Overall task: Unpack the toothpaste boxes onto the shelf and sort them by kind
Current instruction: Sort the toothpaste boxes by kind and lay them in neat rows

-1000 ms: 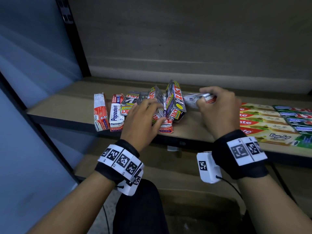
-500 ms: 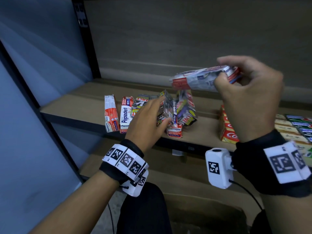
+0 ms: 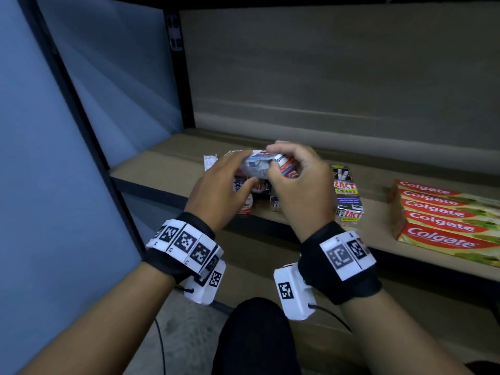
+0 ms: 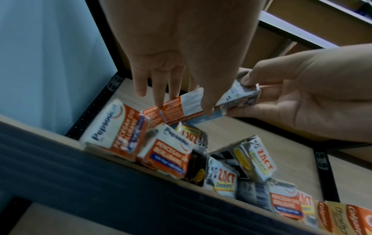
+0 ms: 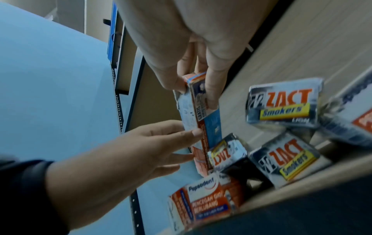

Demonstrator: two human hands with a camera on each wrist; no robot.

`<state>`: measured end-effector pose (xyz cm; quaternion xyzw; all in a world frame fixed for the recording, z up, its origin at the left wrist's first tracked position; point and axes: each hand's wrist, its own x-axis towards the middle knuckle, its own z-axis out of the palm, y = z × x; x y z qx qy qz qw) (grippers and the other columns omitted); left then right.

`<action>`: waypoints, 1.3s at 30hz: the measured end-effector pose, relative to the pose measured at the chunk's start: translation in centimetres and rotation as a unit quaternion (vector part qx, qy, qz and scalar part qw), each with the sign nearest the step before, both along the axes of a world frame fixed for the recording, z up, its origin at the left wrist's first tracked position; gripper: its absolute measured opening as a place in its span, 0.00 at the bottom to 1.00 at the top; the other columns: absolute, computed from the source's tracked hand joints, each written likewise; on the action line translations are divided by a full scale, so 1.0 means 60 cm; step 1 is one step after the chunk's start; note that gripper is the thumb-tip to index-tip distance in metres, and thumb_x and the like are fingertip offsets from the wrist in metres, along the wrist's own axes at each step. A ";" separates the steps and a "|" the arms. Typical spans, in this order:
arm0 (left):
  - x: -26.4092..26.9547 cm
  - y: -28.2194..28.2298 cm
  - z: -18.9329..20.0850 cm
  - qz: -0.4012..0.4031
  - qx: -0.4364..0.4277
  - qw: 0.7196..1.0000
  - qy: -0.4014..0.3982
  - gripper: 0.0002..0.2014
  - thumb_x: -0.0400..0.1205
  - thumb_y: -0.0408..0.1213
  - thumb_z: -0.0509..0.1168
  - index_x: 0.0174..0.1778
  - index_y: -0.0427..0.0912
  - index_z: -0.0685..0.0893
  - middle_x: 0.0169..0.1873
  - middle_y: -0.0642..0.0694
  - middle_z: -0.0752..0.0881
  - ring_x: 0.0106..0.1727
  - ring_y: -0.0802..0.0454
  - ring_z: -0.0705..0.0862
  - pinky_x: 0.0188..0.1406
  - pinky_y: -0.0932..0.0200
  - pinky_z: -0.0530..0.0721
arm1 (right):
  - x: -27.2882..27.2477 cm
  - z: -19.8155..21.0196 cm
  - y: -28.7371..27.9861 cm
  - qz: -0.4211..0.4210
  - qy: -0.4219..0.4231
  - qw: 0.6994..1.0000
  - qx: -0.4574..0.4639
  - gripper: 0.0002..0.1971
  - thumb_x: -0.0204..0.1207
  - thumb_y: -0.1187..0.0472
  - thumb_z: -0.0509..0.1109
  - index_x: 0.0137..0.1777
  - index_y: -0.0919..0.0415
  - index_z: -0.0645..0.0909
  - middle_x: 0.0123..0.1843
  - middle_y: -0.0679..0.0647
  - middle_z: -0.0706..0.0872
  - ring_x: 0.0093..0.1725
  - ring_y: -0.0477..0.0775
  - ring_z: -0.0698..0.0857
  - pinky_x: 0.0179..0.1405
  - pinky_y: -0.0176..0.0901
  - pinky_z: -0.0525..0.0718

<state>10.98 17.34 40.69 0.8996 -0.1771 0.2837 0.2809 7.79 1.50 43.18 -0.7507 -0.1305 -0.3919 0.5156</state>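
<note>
A white, red and blue Pepsodent box is held in the air just above the shelf. My right hand pinches its right end between thumb and fingers. My left hand holds the other end, fingers on top and thumb beneath. Under the hands lie mixed boxes: Pepsodent boxes at the left and Zact Smokers boxes in the middle and to the right.
A neat row of red Colgate boxes lies at the right of the shelf. A black upright post and a blue wall close the left side. Bare shelf board shows behind the pile and between Zact and Colgate.
My right hand lifted the Pepsodent box high, then brought it down over the pile. My left hand left the pile and took the box's other end.
</note>
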 end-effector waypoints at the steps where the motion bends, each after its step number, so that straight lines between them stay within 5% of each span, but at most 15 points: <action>1: 0.002 0.009 0.000 0.002 0.006 1.000 0.005 0.26 0.81 0.47 0.69 0.76 0.55 0.73 0.70 0.56 0.80 0.67 0.58 0.81 0.63 0.51 0.83 | 0.003 -0.005 0.008 0.000 0.000 1.000 -0.016 0.14 0.70 0.69 0.73 0.52 0.53 0.89 0.55 0.43 0.89 0.58 0.39 0.85 0.62 0.36 0.82; 6: 0.019 0.054 -0.014 0.012 0.019 0.999 0.046 0.30 0.78 0.52 0.70 0.77 0.57 0.73 0.70 0.54 0.82 0.67 0.55 0.81 0.65 0.48 0.82 | 0.021 -0.019 0.035 0.020 0.034 0.994 -0.099 0.11 0.72 0.60 0.79 0.54 0.52 0.89 0.60 0.45 0.88 0.60 0.39 0.83 0.65 0.28 0.76; 10: 0.037 0.080 -0.036 -0.005 0.019 0.996 0.085 0.33 0.78 0.56 0.70 0.80 0.60 0.68 0.72 0.55 0.80 0.71 0.55 0.78 0.68 0.45 0.80 | 0.033 -0.028 0.050 0.013 0.049 0.988 -0.145 0.13 0.70 0.59 0.81 0.55 0.52 0.90 0.61 0.45 0.89 0.58 0.35 0.82 0.60 0.13 0.67; 14: 0.037 0.085 -0.035 -0.039 0.010 0.996 0.077 0.27 0.81 0.52 0.68 0.78 0.61 0.72 0.68 0.59 0.82 0.67 0.59 0.80 0.66 0.51 0.80 | 0.040 -0.035 0.068 0.030 0.058 0.983 -0.173 0.14 0.71 0.61 0.79 0.57 0.51 0.90 0.65 0.49 0.89 0.66 0.44 0.85 0.68 0.37 0.79; 20: 0.022 0.087 -0.025 -0.091 0.009 0.994 0.067 0.24 0.82 0.44 0.67 0.75 0.60 0.74 0.69 0.62 0.80 0.68 0.63 0.77 0.68 0.59 0.76 | 0.038 -0.036 0.070 0.045 0.023 0.977 -0.206 0.14 0.73 0.65 0.77 0.58 0.52 0.90 0.57 0.48 0.92 0.59 0.47 0.88 0.64 0.37 0.82; 26: 0.007 0.076 -0.033 -0.057 0.013 0.996 0.068 0.32 0.80 0.49 0.61 0.81 0.47 0.69 0.76 0.50 0.75 0.75 0.56 0.73 0.75 0.64 0.67 | -0.006 -0.027 -0.013 -0.031 -0.015 0.990 -0.137 0.12 0.76 0.62 0.73 0.56 0.49 0.88 0.50 0.40 0.89 0.48 0.43 0.87 0.49 0.45 0.85; 29: 0.002 0.063 -0.034 -0.040 0.018 0.997 0.058 0.31 0.82 0.50 0.64 0.82 0.48 0.68 0.75 0.51 0.76 0.73 0.57 0.74 0.71 0.67 0.67 | -0.033 -0.040 -0.073 -0.111 0.050 0.978 -0.169 0.19 0.72 0.61 0.74 0.63 0.46 0.81 0.56 0.42 0.83 0.56 0.50 0.82 0.57 0.46 0.81; 33: 0.002 0.049 -0.043 -0.019 0.006 0.997 0.071 0.36 0.80 0.60 0.66 0.82 0.53 0.64 0.76 0.54 0.73 0.75 0.57 0.72 0.74 0.58 0.72 | -0.047 -0.073 -0.115 -0.185 0.214 0.927 -0.248 0.31 0.69 0.49 0.79 0.71 0.46 0.72 0.67 0.52 0.75 0.67 0.60 0.75 0.59 0.50 0.77; 39: -0.004 0.038 -0.047 -0.004 0.001 0.998 0.069 0.37 0.80 0.56 0.68 0.84 0.52 0.61 0.77 0.53 0.71 0.76 0.56 0.71 0.69 0.61 0.70 | -0.034 -0.104 -0.114 -0.230 0.217 0.898 -0.306 0.29 0.68 0.41 0.79 0.65 0.50 0.76 0.64 0.52 0.77 0.56 0.59 0.85 0.47 0.50 0.85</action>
